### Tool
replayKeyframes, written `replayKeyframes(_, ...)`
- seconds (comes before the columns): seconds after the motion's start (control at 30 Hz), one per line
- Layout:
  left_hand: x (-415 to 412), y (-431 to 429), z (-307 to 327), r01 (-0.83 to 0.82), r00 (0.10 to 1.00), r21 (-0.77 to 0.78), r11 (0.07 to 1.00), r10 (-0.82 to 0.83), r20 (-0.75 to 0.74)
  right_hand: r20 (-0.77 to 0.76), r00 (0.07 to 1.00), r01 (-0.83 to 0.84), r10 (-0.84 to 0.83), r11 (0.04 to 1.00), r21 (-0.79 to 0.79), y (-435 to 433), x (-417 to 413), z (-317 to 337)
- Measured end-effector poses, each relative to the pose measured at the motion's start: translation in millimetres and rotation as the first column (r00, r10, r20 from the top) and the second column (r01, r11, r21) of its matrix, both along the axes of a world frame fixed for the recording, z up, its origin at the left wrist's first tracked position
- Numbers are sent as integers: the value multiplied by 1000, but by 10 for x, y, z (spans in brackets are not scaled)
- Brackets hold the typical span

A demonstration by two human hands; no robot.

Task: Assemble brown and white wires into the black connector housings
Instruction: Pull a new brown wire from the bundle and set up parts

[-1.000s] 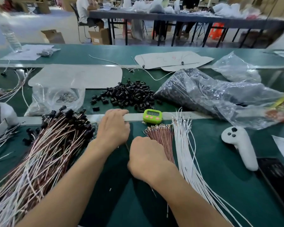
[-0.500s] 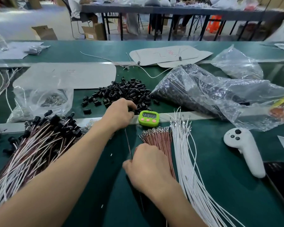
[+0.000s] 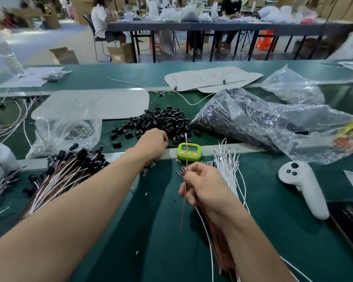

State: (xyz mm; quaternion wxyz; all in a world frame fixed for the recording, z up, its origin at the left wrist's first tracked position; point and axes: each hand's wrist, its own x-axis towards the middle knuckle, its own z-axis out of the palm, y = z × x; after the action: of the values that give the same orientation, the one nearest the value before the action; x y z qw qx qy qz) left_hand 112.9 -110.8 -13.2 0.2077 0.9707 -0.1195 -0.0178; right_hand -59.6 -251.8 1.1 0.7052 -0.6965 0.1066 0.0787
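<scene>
The right hand point(image 3: 205, 187) is closed on one thin brown wire point(image 3: 182, 210), pinched between thumb and curled fingers so that the strand stands nearly upright, its top end crossing in front of a rounded lime-green timer point(image 3: 189, 152). The left hand point(image 3: 151, 143) reaches forward, knuckles up, fingers curled down at the near edge of the heap of black connector housings point(image 3: 163, 122); whether it grips one cannot be told. The hands are apart. Under the right wrist lies a sheaf of brown wires point(image 3: 220, 249), metal tips fanned out toward the timer, and just beside it a sheaf of slim white wires point(image 3: 227, 167), also metal-tipped. The housings are small, glossy, stubby sleeves spilled loosely on the green matte surface point(image 3: 151, 231) past a pale strip. Toward its left edge sprawls a thick bundle of brown and white wires capped with black housings point(image 3: 59, 176). Behind that sits a crinkled clear bag of small metal parts point(image 3: 69, 131). Toward the right edge lie a large wrinkled plastic bag of dark pieces point(image 3: 253, 123) and a smooth white controller point(image 3: 302, 186).
</scene>
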Motion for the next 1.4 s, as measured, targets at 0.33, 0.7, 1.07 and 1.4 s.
replayKeyframes(0.33, -797, 263, 188, -285, 958, -762, 582, 189, -214, 8, 996, 78, -87, 934, 349, 19, 9, 21)
replayKeyframes(0.7, -1661, 511, 8, -355, 933, -829, 433, 104, -345, 100, 985, 110, -141, 958, 265, 182, 27, -140)
replayKeyframes(1.07, -1738, 429, -31, -276, 961, -861, 427, 117, -251, 266, 954, 114, -140, 987, 113, 192, 51, -215)
replayKeyframes(1.4, -1770, 431, -17, -243, 970, -861, 446, 114, -215, 303, 945, 101, -122, 991, 83, 252, 30, -201)
